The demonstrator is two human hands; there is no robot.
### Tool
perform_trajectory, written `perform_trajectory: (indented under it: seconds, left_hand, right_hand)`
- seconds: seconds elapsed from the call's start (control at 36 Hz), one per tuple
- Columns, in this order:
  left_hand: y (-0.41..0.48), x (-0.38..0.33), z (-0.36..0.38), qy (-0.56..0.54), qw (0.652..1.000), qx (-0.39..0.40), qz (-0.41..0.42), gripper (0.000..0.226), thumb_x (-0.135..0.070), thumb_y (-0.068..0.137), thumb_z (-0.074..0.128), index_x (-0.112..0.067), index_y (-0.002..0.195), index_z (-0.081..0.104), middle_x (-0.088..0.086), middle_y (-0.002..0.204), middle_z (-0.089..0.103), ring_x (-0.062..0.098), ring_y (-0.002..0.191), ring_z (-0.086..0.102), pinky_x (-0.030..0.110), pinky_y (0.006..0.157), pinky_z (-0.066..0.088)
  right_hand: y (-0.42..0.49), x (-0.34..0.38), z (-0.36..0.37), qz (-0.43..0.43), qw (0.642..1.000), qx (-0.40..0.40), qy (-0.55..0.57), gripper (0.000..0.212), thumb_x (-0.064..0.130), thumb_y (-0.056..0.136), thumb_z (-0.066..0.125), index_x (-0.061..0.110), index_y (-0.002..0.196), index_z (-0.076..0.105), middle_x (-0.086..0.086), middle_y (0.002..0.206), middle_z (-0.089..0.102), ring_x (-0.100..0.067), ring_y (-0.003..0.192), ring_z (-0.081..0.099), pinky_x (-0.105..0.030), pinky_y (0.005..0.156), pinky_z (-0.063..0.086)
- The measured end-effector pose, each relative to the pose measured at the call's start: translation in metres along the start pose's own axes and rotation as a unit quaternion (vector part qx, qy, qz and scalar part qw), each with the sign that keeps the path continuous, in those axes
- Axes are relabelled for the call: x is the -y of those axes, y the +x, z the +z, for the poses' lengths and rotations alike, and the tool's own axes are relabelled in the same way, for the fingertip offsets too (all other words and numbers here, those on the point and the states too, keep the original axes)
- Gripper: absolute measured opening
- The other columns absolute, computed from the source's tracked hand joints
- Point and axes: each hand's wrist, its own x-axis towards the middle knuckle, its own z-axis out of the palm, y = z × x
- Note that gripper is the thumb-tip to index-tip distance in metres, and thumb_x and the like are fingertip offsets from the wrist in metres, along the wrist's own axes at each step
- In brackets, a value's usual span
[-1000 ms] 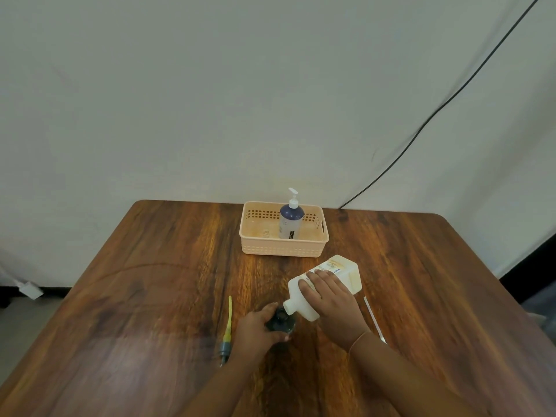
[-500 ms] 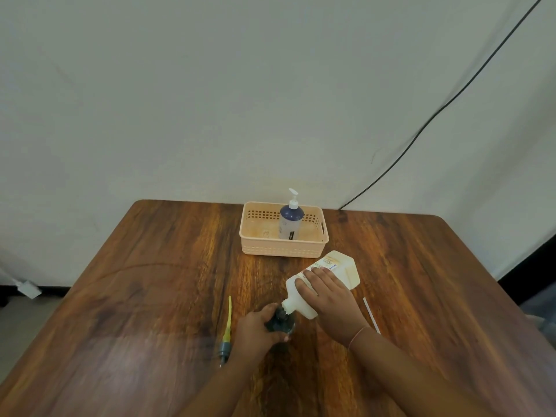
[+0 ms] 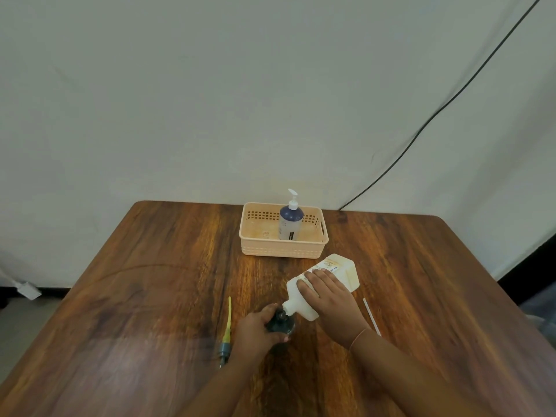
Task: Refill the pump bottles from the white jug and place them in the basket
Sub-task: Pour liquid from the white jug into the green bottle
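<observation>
Near the front middle of the wooden bench [image 3: 150,281], the person's two hands work together over a dark pump bottle [image 3: 279,323] that stands upright with its top off. The left hand [image 3: 255,329] wraps around the bottle from the left, its fingers [image 3: 281,338] clenched on the body so that only the dark shoulder and open neck show. The right hand [image 3: 331,299] lies over the white jug [image 3: 337,272], palm down and fingers spread across its upper side, grasping it; the jug is tipped steeply, with its base raised toward the far right and its spout pointing down and left, right at the mouth of the bottle. Whether liquid is running cannot be told from this view. A label with dark lettering shows on the jug's raised end.

Just left of the left hand, a loose pump head [image 3: 226,341] lies flat on the bench, its grey collar nearest the person and its yellowish tube pointing away. To the right of the right wrist, a thin white tube [image 3: 370,317] lies on the wood, partly hidden by the forearm.

Farther back, close to the far edge of the bench, sits a peach basket [image 3: 255,248] with slotted walls. Inside it, toward the right half, a second pump bottle [image 3: 289,224] stands upright, dark blue at the shoulder with a white pump fitted on top. A black cable [image 3: 451,100] runs diagonally down the pale wall behind the bench.
</observation>
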Motion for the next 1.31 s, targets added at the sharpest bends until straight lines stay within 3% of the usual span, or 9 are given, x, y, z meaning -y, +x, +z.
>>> perform_trajectory:
  seconds: [0.17, 0.28, 0.42, 0.58, 0.78, 1.06, 1.14, 1.19, 1.31]
  left_hand:
    - [0.001, 0.0, 0.001, 0.003, 1.0, -0.003, -0.003, 0.07, -0.024, 0.075, 0.075, -0.026, 0.137, 0.043, -0.004, 0.133, 0.057, 0.016, 0.122, 0.051, 0.035, 0.106, 0.043]
    - [0.001, 0.001, 0.0, -0.001, 1.0, -0.005, -0.009, 0.073, -0.025, 0.073, 0.076, -0.025, 0.138, 0.042, -0.002, 0.136, 0.054, 0.017, 0.123, 0.05, 0.034, 0.107, 0.042]
    - [0.001, 0.003, -0.001, -0.004, 1.0, -0.004, -0.008, 0.077, -0.027, 0.071, 0.077, -0.026, 0.139, 0.04, -0.002, 0.138, 0.052, 0.016, 0.124, 0.049, 0.03, 0.106, 0.04]
    - [0.003, 0.004, -0.001, -0.009, 1.0, -0.004, -0.013, 0.078, -0.029, 0.07, 0.079, -0.026, 0.138, 0.042, -0.002, 0.137, 0.053, 0.015, 0.123, 0.05, 0.028, 0.107, 0.038]
    - [0.004, 0.006, 0.0, -0.014, 1.0, -0.006, -0.012, 0.078, -0.028, 0.07, 0.079, -0.025, 0.138, 0.042, -0.002, 0.139, 0.052, 0.015, 0.125, 0.048, 0.028, 0.108, 0.035]
    - [0.003, 0.004, 0.0, -0.004, 1.0, -0.006, -0.011, 0.078, -0.03, 0.07, 0.079, -0.026, 0.138, 0.042, -0.003, 0.138, 0.053, 0.013, 0.123, 0.05, 0.024, 0.106, 0.036]
    - [0.003, 0.003, 0.0, -0.005, 1.0, -0.006, -0.012, 0.078, -0.029, 0.07, 0.079, -0.026, 0.138, 0.042, -0.003, 0.139, 0.052, 0.014, 0.124, 0.05, 0.025, 0.106, 0.036]
    - [0.003, 0.004, 0.001, -0.01, 1.0, -0.009, -0.017, 0.078, -0.028, 0.07, 0.079, -0.025, 0.139, 0.041, -0.004, 0.14, 0.051, 0.014, 0.126, 0.048, 0.026, 0.108, 0.036]
    - [0.001, 0.0, 0.009, 0.0, 1.0, 0.015, -0.001, 0.085, -0.027, 0.074, 0.076, -0.023, 0.145, 0.028, -0.006, 0.149, 0.037, 0.012, 0.135, 0.037, 0.026, 0.113, 0.028]
  right_hand:
    - [-0.007, 0.005, 0.011, 0.064, 0.997, -0.023, 0.041, 0.078, 0.031, 0.048, 0.09, 0.019, 0.117, 0.057, -0.004, 0.117, 0.067, -0.023, 0.108, 0.063, -0.039, 0.094, 0.047]
    - [-0.015, 0.011, 0.021, 0.173, 0.975, -0.052, 0.131, 0.075, 0.029, 0.056, 0.087, 0.014, 0.121, 0.054, -0.006, 0.121, 0.063, -0.023, 0.112, 0.059, -0.044, 0.093, 0.05]
    - [-0.027, 0.012, 0.027, 0.365, 0.872, -0.126, 0.3, 0.073, 0.028, 0.063, 0.084, 0.014, 0.123, 0.046, -0.007, 0.12, 0.058, -0.022, 0.111, 0.054, -0.034, 0.084, 0.05]
    - [-0.037, 0.01, 0.03, 0.55, 0.73, -0.194, 0.357, 0.075, 0.021, 0.059, 0.087, 0.009, 0.117, 0.041, -0.016, 0.118, 0.056, -0.033, 0.112, 0.054, -0.042, 0.081, 0.053]
    - [-0.049, 0.016, 0.039, 0.633, 0.653, -0.22, 0.353, 0.081, 0.023, 0.055, 0.089, 0.006, 0.115, 0.037, -0.02, 0.114, 0.054, -0.038, 0.108, 0.054, -0.047, 0.084, 0.052]
    - [-0.05, 0.02, 0.04, 0.643, 0.64, -0.235, 0.35, 0.08, 0.023, 0.058, 0.087, 0.007, 0.116, 0.036, -0.021, 0.117, 0.054, -0.04, 0.111, 0.053, -0.048, 0.086, 0.051]
    - [-0.052, 0.021, 0.039, 0.637, 0.639, -0.227, 0.366, 0.094, 0.022, 0.058, 0.087, 0.007, 0.13, 0.029, -0.02, 0.131, 0.046, -0.039, 0.123, 0.045, -0.052, 0.097, 0.044]
    - [-0.054, 0.024, 0.033, 0.639, 0.639, -0.225, 0.365, 0.113, 0.025, 0.055, 0.089, 0.011, 0.141, 0.017, -0.016, 0.145, 0.031, -0.037, 0.134, 0.031, -0.053, 0.107, 0.033]
    - [-0.059, 0.043, 0.009, 0.585, 0.709, -0.261, 0.295, 0.123, 0.027, 0.054, 0.088, 0.016, 0.145, 0.006, -0.008, 0.155, 0.007, -0.03, 0.142, 0.011, -0.049, 0.111, 0.021]
